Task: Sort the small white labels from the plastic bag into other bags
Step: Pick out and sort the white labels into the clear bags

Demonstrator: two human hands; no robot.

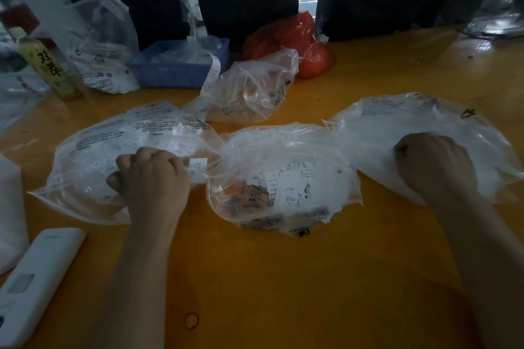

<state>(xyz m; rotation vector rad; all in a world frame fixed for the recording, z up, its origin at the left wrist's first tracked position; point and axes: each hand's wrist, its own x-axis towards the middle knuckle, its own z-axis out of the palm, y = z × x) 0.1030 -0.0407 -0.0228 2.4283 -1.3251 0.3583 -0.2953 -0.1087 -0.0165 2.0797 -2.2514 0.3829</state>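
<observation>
While gripping a label (197, 165), left hand (153, 178) overlies a bag (93, 150).

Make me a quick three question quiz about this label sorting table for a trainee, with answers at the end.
1. True or false: the left hand pinches a small white label.
2. Which clear bag shows a pile of loose labels: A left bag, B middle bag, C right bag?
3. What colour is the basket at the back of the table?

Key: 1 true. 2 B. 3 blue.
</observation>
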